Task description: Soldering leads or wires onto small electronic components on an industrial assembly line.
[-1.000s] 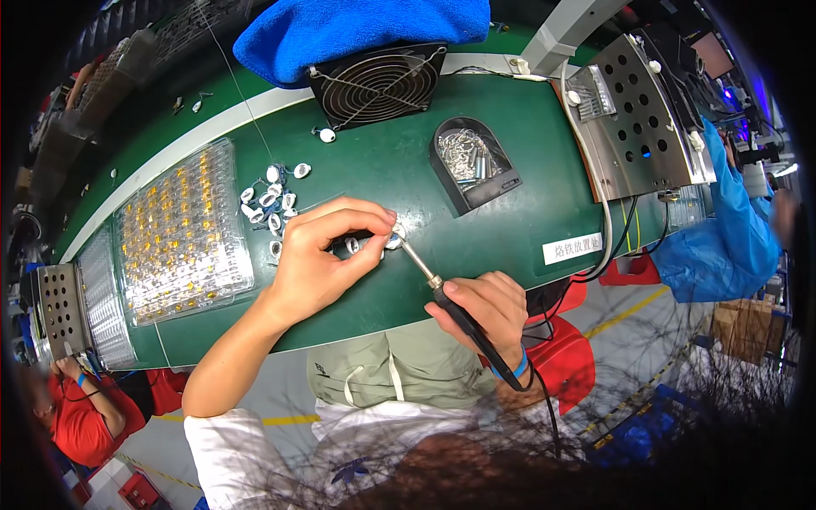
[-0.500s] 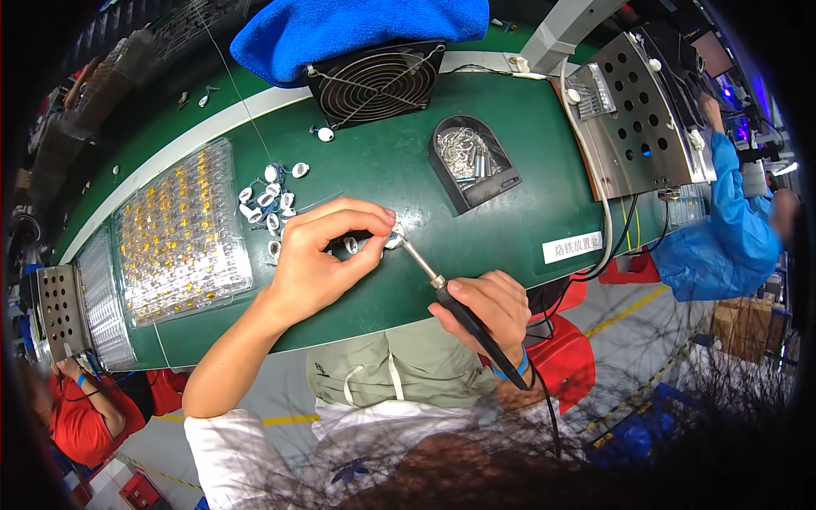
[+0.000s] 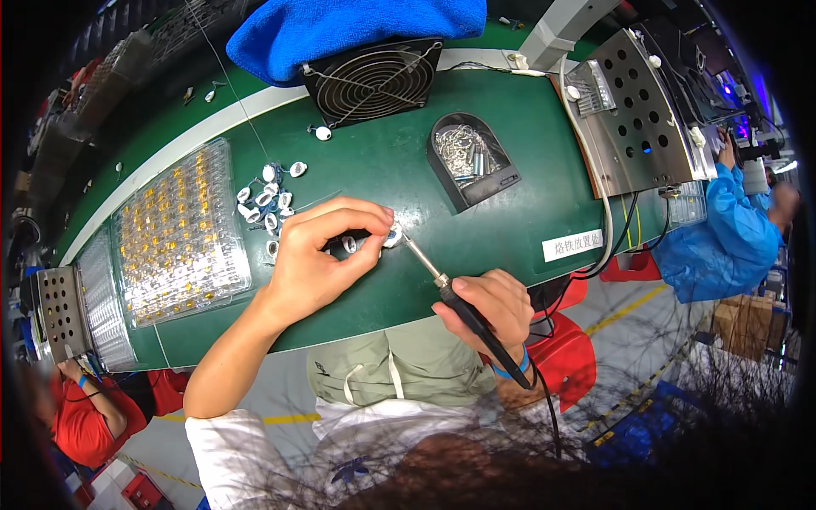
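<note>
My left hand [image 3: 327, 251] is closed, thumb and forefinger pinched at a small white oval part [image 3: 393, 236] just above the green bench. My right hand [image 3: 489, 308] grips the black handle of a soldering iron [image 3: 466, 308]. The iron's metal shaft slopes up and left, its tip close beside the white part; whether they touch I cannot tell. Left of my left hand lies a loose pile of similar white oval parts [image 3: 268, 200] with dark wires attached. Another white part [image 3: 349, 245] shows between my left thumb and palm.
Clear plastic trays [image 3: 183, 234] with amber pieces lie left. A black fan [image 3: 374, 82] stands at the back beneath a blue towel [image 3: 357, 34]. A black scoop-shaped tray [image 3: 473, 161] holds metal bits. A perforated metal box [image 3: 633, 119] sits right. Co-workers sit at both sides.
The soldering iron's tip has drawn slightly right and toward me, away from the white part. My left hand has hardly moved.
</note>
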Demonstrator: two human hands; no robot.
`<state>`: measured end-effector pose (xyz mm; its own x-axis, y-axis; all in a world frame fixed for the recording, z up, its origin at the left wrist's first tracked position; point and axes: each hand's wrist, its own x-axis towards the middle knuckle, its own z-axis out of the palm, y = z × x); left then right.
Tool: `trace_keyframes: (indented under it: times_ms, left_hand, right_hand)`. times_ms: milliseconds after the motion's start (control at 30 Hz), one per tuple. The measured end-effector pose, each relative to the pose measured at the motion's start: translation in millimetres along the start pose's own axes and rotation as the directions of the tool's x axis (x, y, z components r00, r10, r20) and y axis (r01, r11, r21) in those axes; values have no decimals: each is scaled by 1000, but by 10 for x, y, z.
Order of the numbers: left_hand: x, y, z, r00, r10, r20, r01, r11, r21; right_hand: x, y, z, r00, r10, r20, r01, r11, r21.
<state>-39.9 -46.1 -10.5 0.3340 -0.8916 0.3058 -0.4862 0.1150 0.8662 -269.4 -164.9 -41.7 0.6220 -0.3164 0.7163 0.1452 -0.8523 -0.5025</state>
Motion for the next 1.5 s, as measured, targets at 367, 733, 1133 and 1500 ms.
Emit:
trace_keyframes:
  times_ms: [367,733,1133,1500]
  left_hand:
    - [-18,-14,-16,974,-194,115,221,924,-312]
    - [-14,-2,-21,973,-199,118,226,923,-313]
    - [-2,-3,-15,975,-192,108,215,933,-287]
    - [-6,25,13,977,-192,91,209,946,-248]
  right_hand:
    - [-10,34,-10,1000,4,-20,-3,998,56]
    - [1,13,-8,999,5,53,-6,1000,26]
    - [11,-9,-28,996,32,82,-33,999,14]
    - [-6,-9,-40,997,27,77,-28,1000,10]
